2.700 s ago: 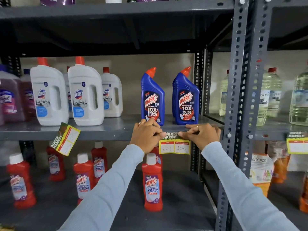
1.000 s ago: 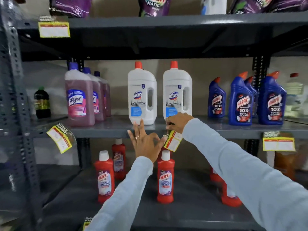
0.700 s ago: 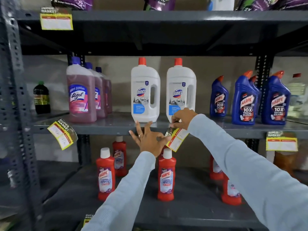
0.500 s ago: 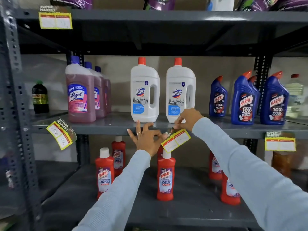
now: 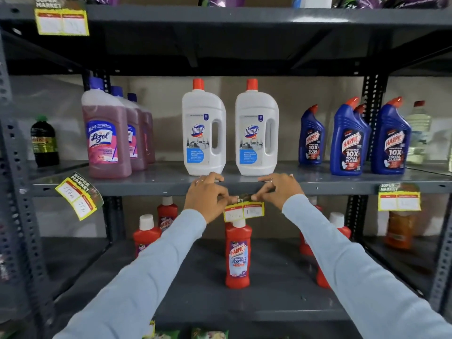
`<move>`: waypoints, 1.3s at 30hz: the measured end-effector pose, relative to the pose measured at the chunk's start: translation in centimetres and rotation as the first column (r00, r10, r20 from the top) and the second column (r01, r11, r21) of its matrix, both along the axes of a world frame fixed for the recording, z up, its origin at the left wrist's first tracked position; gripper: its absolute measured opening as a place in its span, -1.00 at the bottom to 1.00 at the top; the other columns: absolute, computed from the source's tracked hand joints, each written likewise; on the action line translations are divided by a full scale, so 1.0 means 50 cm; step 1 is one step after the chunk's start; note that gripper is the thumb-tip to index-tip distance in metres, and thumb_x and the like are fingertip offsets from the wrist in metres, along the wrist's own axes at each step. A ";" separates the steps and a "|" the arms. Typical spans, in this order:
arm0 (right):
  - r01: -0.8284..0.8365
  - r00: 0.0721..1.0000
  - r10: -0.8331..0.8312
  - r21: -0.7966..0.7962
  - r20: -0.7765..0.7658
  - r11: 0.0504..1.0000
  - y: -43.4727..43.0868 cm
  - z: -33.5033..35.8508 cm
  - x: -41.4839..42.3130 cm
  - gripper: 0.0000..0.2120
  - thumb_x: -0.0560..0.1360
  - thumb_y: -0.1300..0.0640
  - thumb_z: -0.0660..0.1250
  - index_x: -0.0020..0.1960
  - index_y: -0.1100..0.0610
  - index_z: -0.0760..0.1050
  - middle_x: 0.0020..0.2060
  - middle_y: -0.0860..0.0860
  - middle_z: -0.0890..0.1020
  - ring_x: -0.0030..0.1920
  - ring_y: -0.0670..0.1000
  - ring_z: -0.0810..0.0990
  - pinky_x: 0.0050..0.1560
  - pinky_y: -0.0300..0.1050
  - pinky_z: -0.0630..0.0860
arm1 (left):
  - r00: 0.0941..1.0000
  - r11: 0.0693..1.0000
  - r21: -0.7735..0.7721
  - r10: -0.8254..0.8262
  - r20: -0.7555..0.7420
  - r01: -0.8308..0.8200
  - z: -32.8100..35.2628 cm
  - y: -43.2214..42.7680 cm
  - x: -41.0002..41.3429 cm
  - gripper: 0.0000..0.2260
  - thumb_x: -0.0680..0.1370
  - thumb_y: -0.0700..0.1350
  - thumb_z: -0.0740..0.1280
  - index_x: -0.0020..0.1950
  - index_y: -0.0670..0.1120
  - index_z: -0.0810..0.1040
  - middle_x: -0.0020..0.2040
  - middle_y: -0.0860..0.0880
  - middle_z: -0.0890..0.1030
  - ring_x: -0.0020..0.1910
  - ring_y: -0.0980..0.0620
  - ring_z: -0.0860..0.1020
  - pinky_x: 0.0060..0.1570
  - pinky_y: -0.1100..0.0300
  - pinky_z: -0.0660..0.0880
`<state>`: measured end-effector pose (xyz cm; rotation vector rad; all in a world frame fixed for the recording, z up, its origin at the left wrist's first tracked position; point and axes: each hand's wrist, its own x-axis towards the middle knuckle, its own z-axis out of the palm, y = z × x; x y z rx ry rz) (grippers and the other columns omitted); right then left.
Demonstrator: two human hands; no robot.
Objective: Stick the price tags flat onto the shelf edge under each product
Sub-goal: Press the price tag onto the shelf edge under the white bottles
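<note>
A yellow and red price tag [image 5: 244, 211] hangs nearly level at the grey shelf edge [image 5: 151, 188], below the two white Domex bottles [image 5: 204, 133]. My left hand [image 5: 208, 196] pinches its top left corner against the edge. My right hand [image 5: 281, 189] pinches its top right corner. The tag's upper strip is hidden behind my fingers. Another tag [image 5: 79, 195] hangs crooked under the pink Lizol bottles [image 5: 105, 135]. A third tag [image 5: 398, 198] sits level under the blue Harpic bottles [image 5: 349, 140].
Red Harpic bathroom cleaner bottles [image 5: 238, 255] stand on the lower shelf right under my hands. A tag [image 5: 62, 19] is stuck on the top shelf edge at left. Perforated steel uprights [image 5: 14, 167] frame the bay. A dark bottle [image 5: 45, 143] stands at far left.
The view shifted left from the blue Harpic bay to the Domex bottles. The tilted tag there has been turned level, and both hands now hold its top corners at the shelf edge.
</note>
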<state>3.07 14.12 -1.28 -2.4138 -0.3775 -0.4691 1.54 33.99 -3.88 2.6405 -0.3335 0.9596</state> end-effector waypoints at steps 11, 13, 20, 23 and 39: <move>0.174 0.983 -0.162 0.177 -0.082 0.969 0.032 0.023 -0.003 -0.66 0.25 -0.12 0.52 -0.14 0.12 0.65 -0.18 0.06 0.70 -0.13 0.12 0.65 0.05 0.09 0.61 | 0.997 0.995 0.075 0.067 -0.024 -0.065 0.049 0.007 0.031 -0.72 0.48 0.18 0.31 -0.15 -0.02 0.63 -0.02 -0.05 0.59 -0.02 -0.03 0.51 0.00 0.06 0.46; 0.197 0.980 -0.193 0.146 -0.041 0.969 0.036 0.021 -0.001 -0.72 0.26 -0.15 0.51 -0.30 0.07 0.61 -0.25 0.04 0.69 -0.17 0.11 0.65 0.07 0.09 0.60 | 0.996 0.993 0.080 0.089 -0.015 -0.087 0.050 0.008 0.039 -0.70 0.47 0.19 0.30 -0.15 -0.02 0.63 -0.03 -0.05 0.59 -0.02 -0.03 0.51 0.01 0.04 0.46; 0.255 0.967 -0.248 0.185 -0.060 0.949 0.025 0.031 0.013 -0.63 0.16 -0.21 0.54 -0.40 0.05 0.51 -0.35 0.02 0.64 -0.23 0.10 0.64 0.10 0.13 0.57 | 0.995 0.996 -0.036 0.082 -0.057 -0.084 0.050 0.014 0.053 -0.63 0.41 0.23 0.36 -0.41 -0.04 0.49 -0.17 -0.04 0.59 -0.17 0.01 0.52 -0.17 0.15 0.38; 0.225 0.974 -0.218 0.233 -0.055 0.946 0.013 0.034 0.021 -0.65 0.17 -0.14 0.57 -0.40 0.02 0.45 -0.38 -0.04 0.59 -0.24 0.06 0.61 0.05 0.11 0.59 | 0.994 0.984 -0.175 0.025 -0.107 -0.043 0.056 0.024 0.047 -0.50 0.31 0.25 0.44 -0.52 -0.03 0.27 -0.24 -0.13 0.59 -0.25 -0.08 0.58 -0.25 0.05 0.53; 0.093 0.934 -0.244 0.484 0.260 0.870 0.051 -0.032 -0.060 -0.76 0.37 0.33 0.41 -0.12 0.00 0.53 0.11 0.01 0.56 0.11 0.00 0.47 0.15 -0.25 0.43 | 0.929 0.950 -0.149 -0.304 -0.213 0.276 0.078 0.165 -0.006 -0.74 0.40 -0.34 0.40 -0.25 -0.04 0.38 0.17 -0.09 0.64 0.18 0.05 0.57 0.24 0.16 0.44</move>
